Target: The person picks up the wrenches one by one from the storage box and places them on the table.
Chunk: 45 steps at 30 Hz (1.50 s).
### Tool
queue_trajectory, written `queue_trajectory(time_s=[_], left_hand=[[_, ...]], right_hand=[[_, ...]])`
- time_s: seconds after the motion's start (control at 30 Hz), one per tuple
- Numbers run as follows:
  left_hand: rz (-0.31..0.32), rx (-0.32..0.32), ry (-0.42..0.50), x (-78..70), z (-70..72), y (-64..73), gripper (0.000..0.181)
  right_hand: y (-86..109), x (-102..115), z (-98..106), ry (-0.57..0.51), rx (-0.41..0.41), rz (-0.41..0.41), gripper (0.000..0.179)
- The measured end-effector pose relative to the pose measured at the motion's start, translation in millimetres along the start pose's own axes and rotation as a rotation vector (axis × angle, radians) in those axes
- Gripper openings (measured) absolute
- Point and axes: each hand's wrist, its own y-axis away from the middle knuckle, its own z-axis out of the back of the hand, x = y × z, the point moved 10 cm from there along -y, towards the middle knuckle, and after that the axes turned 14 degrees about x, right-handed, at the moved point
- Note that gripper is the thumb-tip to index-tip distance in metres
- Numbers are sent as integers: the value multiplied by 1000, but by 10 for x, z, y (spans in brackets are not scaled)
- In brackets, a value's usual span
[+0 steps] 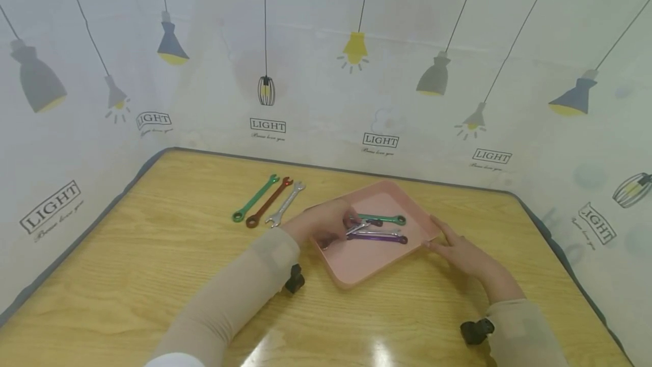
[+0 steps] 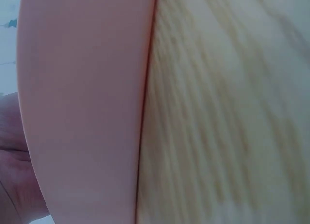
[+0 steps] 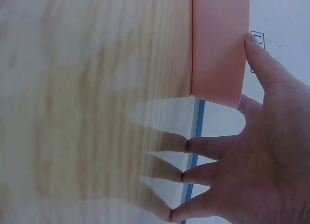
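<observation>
A pink tray (image 1: 356,265) lies on the table with several combination wrenches inside, among them a green wrench (image 1: 389,219) and a purple wrench (image 1: 379,238). Over its left side, my left hand (image 1: 333,220) has its fingers curled round a silver wrench (image 1: 358,227), which pokes out tilted towards the others. The palm and fingertips are mostly hidden. In the left wrist view the tray wall (image 2: 87,107) covers most of that hand. My right hand (image 1: 463,254) touches the tray's right corner with its thumb, and its spread fingers (image 3: 208,145) reach down to the tabletop.
Left of the tray, a green wrench (image 1: 256,199), a red wrench (image 1: 270,203) and a silver wrench (image 1: 286,204) lie side by side, slanted. The wooden table (image 1: 153,254) ends at a pale cloth backdrop (image 1: 316,72) printed with lamps.
</observation>
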Motion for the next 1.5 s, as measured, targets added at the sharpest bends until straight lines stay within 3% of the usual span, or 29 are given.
queue_trajectory(time_s=[0.37,0.67,0.77,1.0,1.13,1.2,1.33,1.5], left_hand=[[39,-22,135,5,18,80,53],[88,-61,55,53,86,54,44],[104,-65,107,97,91,51,42],[103,-54,331,114,90,164,49],[56,-73,391,31,172,256,46],[53,-101,365,-6,245,298,47],[120,-137,373,1,358,381,49],[141,-131,372,3,461,452,49]], right_hand=[[-9,5,-2,16,-6,-7,83],[-30,-13,-5,14,-4,-18,84],[-35,-14,-7,8,-2,-21,84],[-32,-8,-9,-1,-4,-5,83],[-20,-1,-5,-9,-5,2,82],[-21,3,-6,-5,-5,6,82],[-13,-4,-8,-6,0,-1,83],[2,-15,-8,-11,9,-14,84]])
